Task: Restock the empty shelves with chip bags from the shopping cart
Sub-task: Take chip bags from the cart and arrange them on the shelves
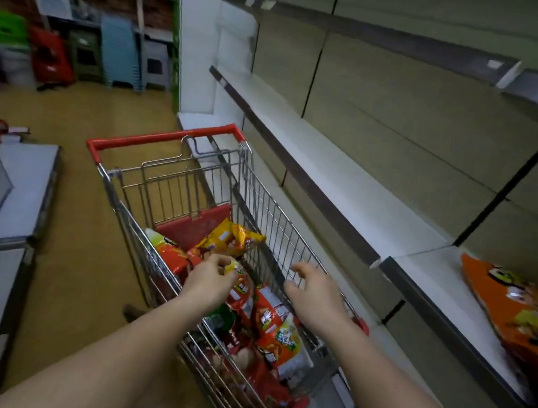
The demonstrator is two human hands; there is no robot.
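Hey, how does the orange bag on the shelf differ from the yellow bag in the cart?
The orange bag lies alone on the white shelf at the right; the yellow bag sits in the cart, leaning on the red flap among other bags. The orange bag lies spread fairly flat, while the yellow bag is crumpled and tilted. The orange bag looks larger, though it is nearer the camera. Both are printed snack bags, and neither hand touches them.

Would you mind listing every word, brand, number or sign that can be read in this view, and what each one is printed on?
No text can be read for certain.
Chip bags in the shopping cart: bold print on the red bag and the yellow bag, too blurred to read.
Orange bag on the shelf: cartoon print, lettering blurred.
Price tags on the upper shelf rail: too small.
Left hand pinches a bag; its print is illegible.
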